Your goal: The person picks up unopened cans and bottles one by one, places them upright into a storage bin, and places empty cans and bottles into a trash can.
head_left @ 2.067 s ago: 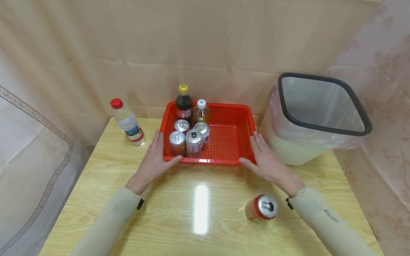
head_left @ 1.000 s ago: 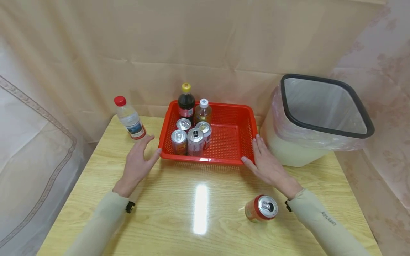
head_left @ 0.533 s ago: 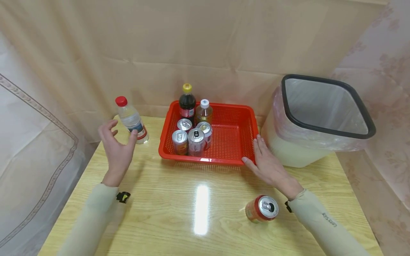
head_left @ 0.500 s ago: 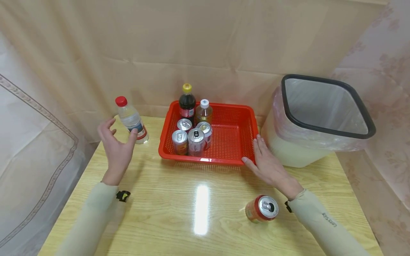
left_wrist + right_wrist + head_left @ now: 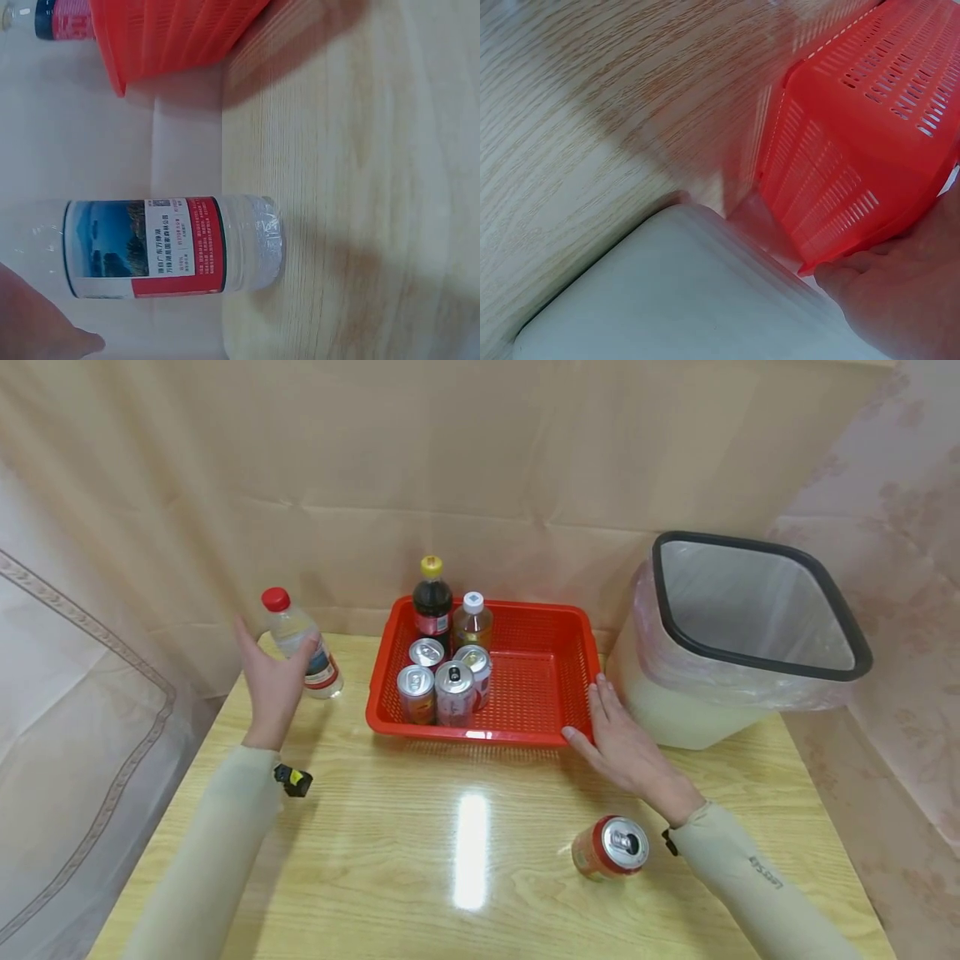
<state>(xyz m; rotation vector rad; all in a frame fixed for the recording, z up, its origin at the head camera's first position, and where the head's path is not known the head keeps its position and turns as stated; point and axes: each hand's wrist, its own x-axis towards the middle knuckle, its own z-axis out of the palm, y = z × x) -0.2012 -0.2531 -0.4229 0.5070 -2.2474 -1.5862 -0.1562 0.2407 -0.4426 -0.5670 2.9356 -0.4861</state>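
Observation:
My left hand (image 5: 270, 693) reaches up to the clear water bottle (image 5: 327, 670) with the red cap, thumb and fingers spread around its near side. In the left wrist view, the bottle's blue-and-red label (image 5: 150, 244) faces me and part of the hand (image 5: 37, 322) lies close by it. My right hand (image 5: 626, 747) rests with straight fingers on the front right corner of the red plastic basket (image 5: 517, 738). Inside the basket's left half stand several drink cans (image 5: 454, 693), a dark soda bottle (image 5: 432, 606) with a yellow cap and an amber drink bottle (image 5: 472, 625) with a white cap.
An opened red can (image 5: 607, 847) stands on the wooden table (image 5: 375, 860) near the right forearm. A tall lined bin (image 5: 675, 693) with a black rim (image 5: 757, 660) is right beside the basket. Beige cloth (image 5: 487, 468) hangs behind the table.
My left hand has left the basket's left side and moved left and forward to the water bottle, its fingers spreading. My right hand stays at the basket's corner.

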